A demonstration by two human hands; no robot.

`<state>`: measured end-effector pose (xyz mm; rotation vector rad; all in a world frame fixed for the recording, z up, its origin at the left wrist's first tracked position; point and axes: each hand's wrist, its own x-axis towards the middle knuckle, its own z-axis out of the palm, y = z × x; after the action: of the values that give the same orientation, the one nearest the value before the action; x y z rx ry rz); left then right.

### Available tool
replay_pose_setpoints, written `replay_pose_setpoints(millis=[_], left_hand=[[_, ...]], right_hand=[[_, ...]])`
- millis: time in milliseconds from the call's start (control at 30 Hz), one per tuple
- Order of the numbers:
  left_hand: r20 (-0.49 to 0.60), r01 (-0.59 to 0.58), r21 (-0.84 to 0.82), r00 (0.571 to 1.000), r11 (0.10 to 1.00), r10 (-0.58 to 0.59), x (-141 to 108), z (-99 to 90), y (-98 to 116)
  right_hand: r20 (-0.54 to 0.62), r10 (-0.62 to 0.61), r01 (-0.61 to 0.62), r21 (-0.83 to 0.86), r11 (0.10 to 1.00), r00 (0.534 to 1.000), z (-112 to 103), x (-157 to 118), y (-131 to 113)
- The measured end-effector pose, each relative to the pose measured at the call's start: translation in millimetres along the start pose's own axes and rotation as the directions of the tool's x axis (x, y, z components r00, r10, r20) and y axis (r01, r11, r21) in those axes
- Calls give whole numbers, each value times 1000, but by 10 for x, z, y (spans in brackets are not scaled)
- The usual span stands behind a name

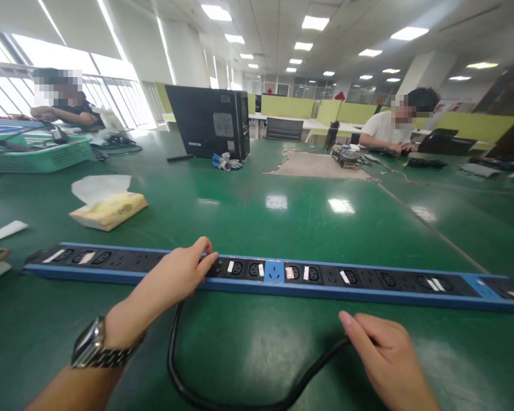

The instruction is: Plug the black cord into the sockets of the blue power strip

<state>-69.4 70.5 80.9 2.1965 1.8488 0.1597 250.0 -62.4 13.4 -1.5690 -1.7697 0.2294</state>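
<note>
A long blue and black power strip [240, 285] lies across the green table, with sockets and small white and pinkish stickers along its top. My left hand [182, 268], with a watch on the wrist, is closed at the strip left of its middle; what its fingers grip is hidden. A thick black cable [175, 365] emerges below that hand, loops toward me and rises to my right hand [381, 342]. The right fingers are closed around the cable, in front of the strip and apart from it.
A tissue pack [111, 210] lies beyond the strip at left, near a green basket [60, 155]. Further back stand a black computer case [212, 123] and gloves [227, 162]. Two people [77, 108] [385, 125] sit across the table, left and right.
</note>
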Motion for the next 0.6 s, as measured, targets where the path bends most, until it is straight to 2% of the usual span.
replay_pose_setpoints(millis=[67,167,333,467,600], left_hand=[[4,-20,181,1000,983,20,1,-33,59],[-47,28,370,999,929,-11,-7,-57,163],[-55,75,350,997,934,-60,-23,-72,199],[-106,134,288,989,948,-108,-14,-68,191],[-76,92,372,995,923,-69,51,7,235]], right_hand=[[25,10,-10,-11,1000,1000,69,-71,121],[62,-41,43,-18,999,997,145,-204,206],[95,-197,198,2,980,976,151,-332,159],[98,-218,221,-22,975,971,132,-341,120],[76,-213,217,-55,975,974,169,-322,116]])
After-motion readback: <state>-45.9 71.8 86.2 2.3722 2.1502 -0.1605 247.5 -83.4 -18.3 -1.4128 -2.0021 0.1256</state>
